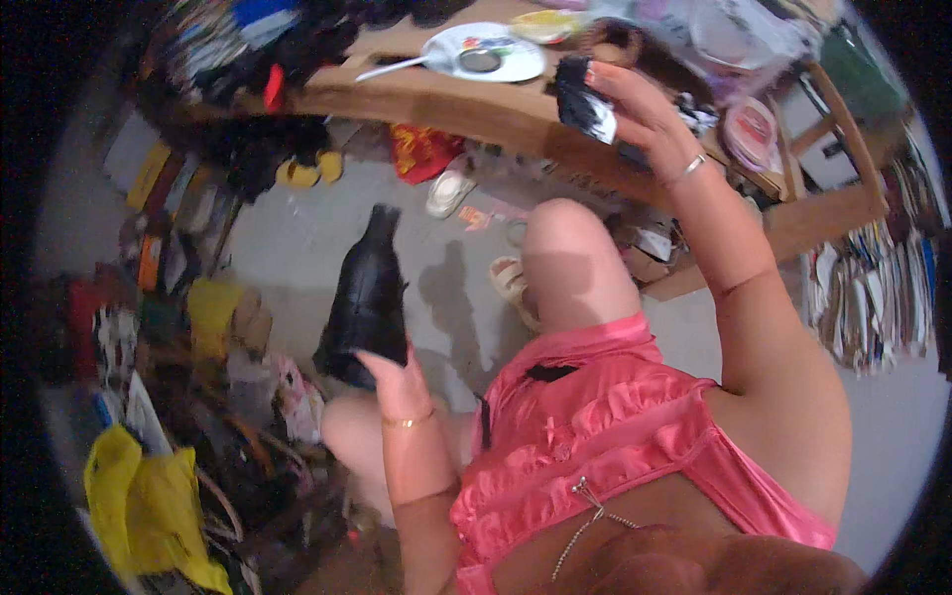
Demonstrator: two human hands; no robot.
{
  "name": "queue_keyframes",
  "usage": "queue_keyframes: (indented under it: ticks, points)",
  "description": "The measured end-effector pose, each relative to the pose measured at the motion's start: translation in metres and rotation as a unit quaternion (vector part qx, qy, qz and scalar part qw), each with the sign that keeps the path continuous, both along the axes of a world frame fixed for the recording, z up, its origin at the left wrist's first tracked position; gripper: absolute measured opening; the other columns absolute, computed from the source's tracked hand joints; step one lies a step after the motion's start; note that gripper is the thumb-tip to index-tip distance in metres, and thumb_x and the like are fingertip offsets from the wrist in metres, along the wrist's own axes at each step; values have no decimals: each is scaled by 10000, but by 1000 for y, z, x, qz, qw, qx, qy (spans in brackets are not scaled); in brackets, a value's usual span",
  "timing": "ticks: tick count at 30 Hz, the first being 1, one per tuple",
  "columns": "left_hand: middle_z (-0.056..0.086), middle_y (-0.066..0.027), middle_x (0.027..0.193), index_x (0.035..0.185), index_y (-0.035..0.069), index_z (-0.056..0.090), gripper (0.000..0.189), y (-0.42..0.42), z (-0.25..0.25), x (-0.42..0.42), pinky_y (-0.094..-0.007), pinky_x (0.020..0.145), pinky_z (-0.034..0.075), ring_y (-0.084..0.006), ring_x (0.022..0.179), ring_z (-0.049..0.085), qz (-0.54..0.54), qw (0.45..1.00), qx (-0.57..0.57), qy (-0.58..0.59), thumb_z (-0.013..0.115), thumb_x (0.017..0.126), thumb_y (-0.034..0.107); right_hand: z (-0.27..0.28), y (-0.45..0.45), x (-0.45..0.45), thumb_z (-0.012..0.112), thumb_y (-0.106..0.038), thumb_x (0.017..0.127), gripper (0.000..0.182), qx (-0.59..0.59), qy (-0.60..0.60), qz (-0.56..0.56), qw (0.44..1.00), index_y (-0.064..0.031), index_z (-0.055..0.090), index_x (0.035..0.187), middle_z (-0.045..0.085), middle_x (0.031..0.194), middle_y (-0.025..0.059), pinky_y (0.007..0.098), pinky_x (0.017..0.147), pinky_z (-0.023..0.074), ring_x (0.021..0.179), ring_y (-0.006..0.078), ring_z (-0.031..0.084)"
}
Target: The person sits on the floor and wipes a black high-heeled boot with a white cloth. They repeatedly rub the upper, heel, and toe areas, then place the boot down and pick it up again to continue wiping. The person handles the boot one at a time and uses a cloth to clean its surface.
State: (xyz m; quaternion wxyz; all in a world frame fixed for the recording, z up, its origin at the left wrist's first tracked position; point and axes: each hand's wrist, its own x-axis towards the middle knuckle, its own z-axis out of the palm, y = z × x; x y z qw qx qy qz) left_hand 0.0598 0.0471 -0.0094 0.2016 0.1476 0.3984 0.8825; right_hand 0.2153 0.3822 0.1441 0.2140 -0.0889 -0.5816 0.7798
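My left hand [398, 383] holds a black item that looks like a tall boot [364, 297], its wide end at my palm and its narrow end pointing away over the floor. My thumb shows at the near edge; the other fingers are hidden. Above the table's near edge, my right hand [636, 111] grips a white cloth or pad [587, 108] heavily blackened on one side. Left of that hand, a white printed hand fan [517, 56] with a handle lies on the wooden table [439, 104]. On the fan sits a round metal tin [480, 59].
Clear plastic bags [729, 37] crowd the table's right. Beneath the table are a red bag [424, 152], a white shoe [448, 193] and yellow slippers [301, 175]. Stacked papers or books [870, 305] stand right. Clutter fills the left, with a yellow bag [152, 506].
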Motion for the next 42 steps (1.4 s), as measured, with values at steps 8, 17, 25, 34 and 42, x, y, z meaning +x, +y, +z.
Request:
queue_keyframes:
  ticks: [8, 17, 25, 34, 42]
  points:
    - [534, -119, 1190, 1258, 12, 440, 558, 10, 19, -3, -338, 892, 445, -231, 1070, 526, -14, 995, 80, 54, 437, 899, 439, -21, -149, -60, 576, -15, 778, 177, 390, 2, 5, 921, -33, 602, 952, 596, 954, 59, 270, 802, 447, 922, 169, 566]
    - [493, -116, 1216, 1241, -22, 426, 537, 7, 30, -4, -360, 953, 391, -228, 1099, 496, -15, 996, 46, 68, 376, 911, 399, -71, -219, -106, 609, 17, 692, 266, 624, 220, -57, 748, -84, 600, 938, 553, 940, 108, 355, 740, 463, 868, 284, 553]
    - [534, -71, 1103, 1209, 17, 465, 420, 4, 35, -3, -311, 887, 412, -185, 989, 517, -6, 993, 31, 113, 434, 894, 294, -71, -231, -103, 577, -70, 724, 244, 610, 295, -34, 735, -101, 562, 966, 571, 922, 111, 389, 746, 459, 862, 302, 558]
    - [537, -44, 1028, 1114, -2, 503, 289, 13, 31, -11, -265, 846, 417, -144, 933, 512, -40, 994, 85, 58, 390, 919, 178, -64, -239, -92, 591, -81, 707, 298, 627, 280, 43, 726, -115, 562, 1002, 572, 936, 99, 379, 747, 452, 878, 288, 560]
    - [497, -30, 951, 1088, 29, 482, 261, 21, -31, -12, -261, 854, 412, -138, 890, 490, -140, 985, 101, 13, 356, 944, 205, -61, -240, -84, 592, -84, 724, 306, 622, 295, 81, 721, -124, 588, 1027, 581, 934, 84, 384, 755, 442, 895, 261, 553]
